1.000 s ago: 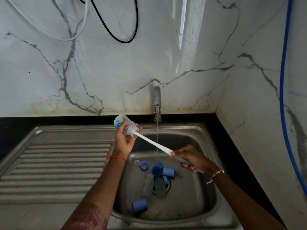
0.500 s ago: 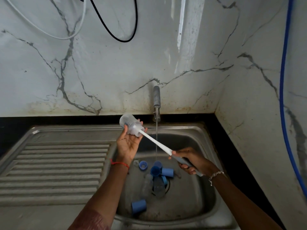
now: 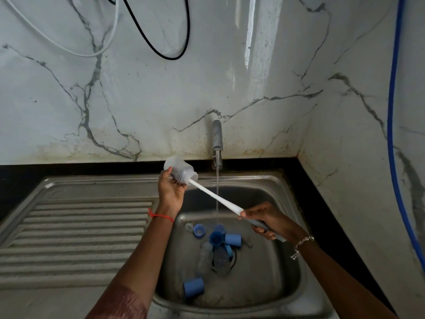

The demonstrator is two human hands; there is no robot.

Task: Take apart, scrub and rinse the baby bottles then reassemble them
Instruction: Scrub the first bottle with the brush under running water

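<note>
My left hand (image 3: 171, 192) grips a clear baby bottle (image 3: 178, 169) above the sink's back left corner, its mouth turned toward the right. A white bottle brush (image 3: 216, 199) runs into that mouth, its head inside the bottle. My right hand (image 3: 268, 221) holds the brush's grey handle over the basin. In the steel sink (image 3: 271, 286) lie blue caps (image 3: 193, 287), a blue ring (image 3: 199, 230), another clear bottle (image 3: 205, 254) and other blue parts near the drain.
The tap (image 3: 217, 143) on the back wall runs a thin stream of water into the basin. A ribbed steel drainboard (image 3: 76, 236) lies to the left. Marble walls close the back and right; a blue hose (image 3: 392, 125) hangs at the right.
My left hand has turned the bottle so its blue print is out of sight and lifted it slightly. The brush stays inside, and my right hand has shifted a little with the handle.
</note>
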